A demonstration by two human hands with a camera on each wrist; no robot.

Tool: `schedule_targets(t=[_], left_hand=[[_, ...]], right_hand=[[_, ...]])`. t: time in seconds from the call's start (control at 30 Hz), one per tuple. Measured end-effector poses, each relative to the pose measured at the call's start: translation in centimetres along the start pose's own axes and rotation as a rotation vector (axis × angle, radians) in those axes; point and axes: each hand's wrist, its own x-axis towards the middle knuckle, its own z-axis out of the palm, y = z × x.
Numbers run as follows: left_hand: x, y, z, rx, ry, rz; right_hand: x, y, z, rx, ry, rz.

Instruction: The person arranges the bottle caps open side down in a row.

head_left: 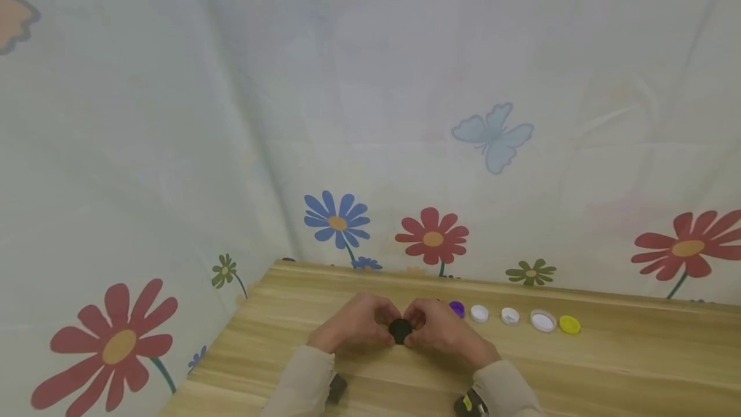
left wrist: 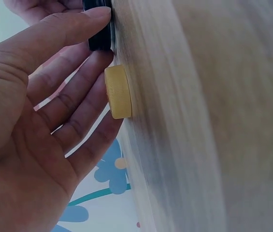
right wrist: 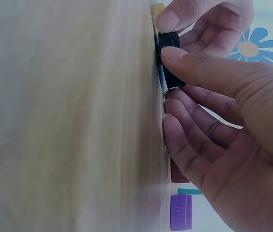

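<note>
While a purple cap (head_left: 457, 308) lies near, both hands (head_left: 399, 327) pinch 1 black cap (head_left: 400, 330).

A pale fabric backdrop (head_left: 370, 82) hangs behind and to the left of the tabletop (head_left: 608, 365), creased where two sheets meet. Printed on it: red flowers (head_left: 431, 238), a blue flower (head_left: 338, 221), small olive flowers (head_left: 530, 272) and a light blue butterfly (head_left: 493, 136). The tabletop is light wood-grain laminate. Lighting is soft and even.
</note>
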Motion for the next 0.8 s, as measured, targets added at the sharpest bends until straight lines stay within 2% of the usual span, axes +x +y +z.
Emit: schedule_targets(t=[0.47, 0.73, 0.8], left_hand=[[-0.5, 0.4, -0.3, 0.028, -0.018, -0.019], [-0.5, 0.9, -0.9, 0.019, -0.034, -0.061], [-0.5, 1.1, -1.0, 0.002, -0.027, -0.074]], right_hand=[[0.1, -0.3, 0.4, -0.031, 0.015, -0.007], [-0.1, -0.4, -0.2, 0.014, -0.025, 0.062], [-0.1, -0.4, -0.5, 0.025, -0.026, 0.058]])
